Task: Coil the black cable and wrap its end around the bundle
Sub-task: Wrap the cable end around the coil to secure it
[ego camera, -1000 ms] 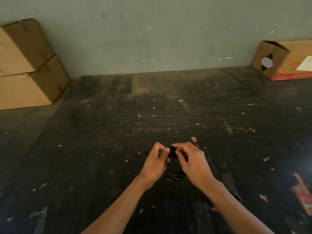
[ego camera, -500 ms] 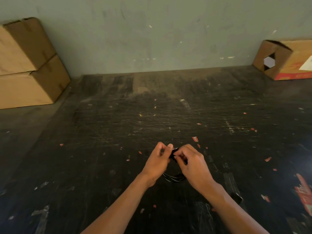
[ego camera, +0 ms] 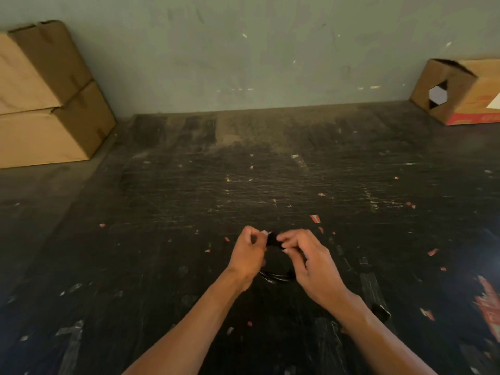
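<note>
The black cable [ego camera: 276, 276] is coiled into a small bundle of loops held just above the dark table, low in the middle of the head view. My left hand [ego camera: 247, 255] pinches the top of the bundle from the left. My right hand [ego camera: 308, 262] pinches it from the right, fingertips nearly touching the left ones. A short black stub of the cable shows between the fingertips at the top. The lower arc of the loops hangs between my wrists; the rest is hidden by my hands.
The scratched black table [ego camera: 243, 185] has small red scraps scattered on it. Two stacked cardboard boxes [ego camera: 48, 104] stand at the far left against the wall. An open cardboard box [ego camera: 460, 90] lies at the far right. A small black object [ego camera: 381, 312] lies by my right forearm.
Both hands stay on the bundle in about the same spot. The fingertips have shifted slightly at the top of the coil, left fingers curling in more.
</note>
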A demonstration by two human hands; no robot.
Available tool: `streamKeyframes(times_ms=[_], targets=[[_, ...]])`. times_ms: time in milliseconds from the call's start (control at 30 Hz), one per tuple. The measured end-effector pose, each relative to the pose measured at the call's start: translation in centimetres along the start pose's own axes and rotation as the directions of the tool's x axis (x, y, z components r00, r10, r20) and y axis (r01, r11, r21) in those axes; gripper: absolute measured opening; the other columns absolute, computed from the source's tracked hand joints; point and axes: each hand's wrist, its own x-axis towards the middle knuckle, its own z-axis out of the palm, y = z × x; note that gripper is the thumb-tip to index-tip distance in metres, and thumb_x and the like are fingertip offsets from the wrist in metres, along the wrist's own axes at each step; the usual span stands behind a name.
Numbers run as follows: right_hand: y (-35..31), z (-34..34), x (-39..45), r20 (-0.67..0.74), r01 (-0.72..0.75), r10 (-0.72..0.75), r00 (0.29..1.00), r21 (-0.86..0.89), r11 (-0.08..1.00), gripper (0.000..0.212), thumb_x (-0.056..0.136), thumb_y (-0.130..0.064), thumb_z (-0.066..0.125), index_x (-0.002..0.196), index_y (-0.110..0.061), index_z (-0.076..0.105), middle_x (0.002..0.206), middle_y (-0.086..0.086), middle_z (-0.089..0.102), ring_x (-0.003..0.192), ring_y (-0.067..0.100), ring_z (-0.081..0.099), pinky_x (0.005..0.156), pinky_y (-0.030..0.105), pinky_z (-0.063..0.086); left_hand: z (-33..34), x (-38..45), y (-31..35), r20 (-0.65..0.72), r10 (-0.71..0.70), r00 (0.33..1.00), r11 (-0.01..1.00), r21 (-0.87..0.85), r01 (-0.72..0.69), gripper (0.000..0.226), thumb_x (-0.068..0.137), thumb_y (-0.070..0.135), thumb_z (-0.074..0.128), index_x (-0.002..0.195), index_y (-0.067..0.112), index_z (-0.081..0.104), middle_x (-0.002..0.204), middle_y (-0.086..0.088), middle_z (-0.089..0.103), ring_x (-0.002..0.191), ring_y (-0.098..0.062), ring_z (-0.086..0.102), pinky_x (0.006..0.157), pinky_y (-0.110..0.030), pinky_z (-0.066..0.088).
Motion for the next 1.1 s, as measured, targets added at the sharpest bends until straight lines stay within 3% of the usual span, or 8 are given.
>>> streamKeyframes(times_ms=[67, 167, 300, 467, 633, 733, 1000, 1100], targets=[[-0.2, -0.1, 0.0, 0.051, -0.048, 0.044, 0.998, 0.073, 0.996, 0.046, 0.093, -0.002, 0.056, 0.100, -0.047, 0.054, 0.111, -0.012, 0.065, 0.110, 0.005, 0.062, 0.092, 0.018, 0.049, -0.6, 0.3, -0.1, -0.032, -0.010, 0.999, 1.000, -0.026, 0.009, 0.016, 0.102, 0.028, 0.050, 0.096, 0.013, 0.053, 0.075, -0.003, 0.051, 0.054, -0.008, 0.043, 0.052, -0.026, 0.039], [-0.1, 0.3, -0.1, 0.072, -0.178, 0.164, 0.984, 0.260, 0.949, 0.028, 0.094, -0.008, 0.058, 0.100, -0.035, 0.059, 0.106, -0.009, 0.069, 0.102, 0.013, 0.067, 0.089, 0.026, 0.055, -1.0, 0.4, 0.0, -0.059, 0.037, 0.998, 0.999, 0.035, -0.034, 0.015, 0.101, 0.029, 0.051, 0.095, 0.015, 0.054, 0.082, -0.005, 0.054, 0.063, -0.013, 0.047, 0.061, -0.033, 0.042], [-0.1, 1.2, 0.7, 0.023, -0.369, 0.428, 0.903, 0.551, 0.749, 0.008, 0.092, -0.024, 0.065, 0.094, -0.017, 0.064, 0.090, 0.012, 0.070, 0.086, 0.028, 0.071, 0.078, 0.035, 0.060, -1.1, 0.7, 0.2, -0.089, 0.171, 0.981, 0.977, 0.143, -0.158, 0.015, 0.101, 0.030, 0.051, 0.092, 0.018, 0.053, 0.085, -0.004, 0.057, 0.070, -0.010, 0.051, 0.065, -0.029, 0.042], [-0.1, 2.5, 1.4, 0.067, -0.549, 0.622, 0.780, 0.551, 0.628, 0.024, 0.086, -0.001, 0.069, 0.103, -0.016, 0.061, 0.086, 0.009, 0.070, 0.072, 0.016, 0.071, 0.064, 0.024, 0.056, -1.2, 1.1, -0.3, -0.084, 0.322, 0.943, 0.921, 0.256, -0.292, 0.012, 0.101, 0.028, 0.052, 0.092, 0.019, 0.053, 0.079, 0.000, 0.059, 0.060, 0.005, 0.053, 0.056, -0.011, 0.045], [-0.6, 2.9, 1.4, 0.096, -0.629, 0.710, 0.698, 0.556, 0.543, 0.019, 0.087, -0.002, 0.068, 0.101, -0.015, 0.064, 0.094, 0.010, 0.070, 0.068, 0.014, 0.070, 0.057, 0.019, 0.053, -1.2, 1.2, -0.9, -0.136, 0.316, 0.939, 0.937, 0.200, -0.286, 0.011, 0.102, 0.029, 0.048, 0.095, 0.021, 0.051, 0.084, -0.006, 0.061, 0.065, -0.006, 0.056, 0.057, -0.018, 0.048], [-0.7, 3.2, 1.1, 0.131, -0.692, 0.775, 0.618, 0.559, 0.457, 0.019, 0.088, -0.004, 0.067, 0.102, -0.016, 0.064, 0.098, 0.010, 0.069, 0.072, 0.016, 0.068, 0.061, 0.023, 0.052, -1.3, 1.1, -0.8, -0.156, 0.333, 0.930, 0.939, 0.140, -0.313, 0.012, 0.103, 0.027, 0.045, 0.096, 0.019, 0.048, 0.076, -0.003, 0.054, 0.057, -0.007, 0.046, 0.049, -0.019, 0.042], [-1.3, 4.4, 2.0, 0.237, -0.743, 0.912, 0.334, 0.662, 0.100, 0.013, 0.085, -0.007, 0.072, 0.098, -0.011, 0.071, 0.095, 0.013, 0.073, 0.070, 0.019, 0.067, 0.066, 0.031, 0.057, -1.0, 0.5, -1.1, -0.061, 0.470, 0.880, 0.860, 0.257, -0.441, 0.010, 0.102, 0.022, 0.048, 0.092, 0.023, 0.051, 0.074, 0.004, 0.055, 0.060, 0.003, 0.052, 0.059, -0.015, 0.049], [-1.8, 4.8, 2.6, 0.278, -0.670, 0.912, 0.302, 0.742, -0.004, 0.009, 0.087, -0.006, 0.068, 0.093, -0.009, 0.074, 0.091, 0.013, 0.075, 0.078, 0.023, 0.069, 0.076, 0.037, 0.059, -0.7, 0.1, -1.5, 0.011, 0.451, 0.893, 0.860, 0.263, -0.438, 0.010, 0.102, 0.021, 0.049, 0.092, 0.022, 0.051, 0.074, 0.003, 0.059, 0.063, -0.001, 0.057, 0.061, -0.019, 0.053]])
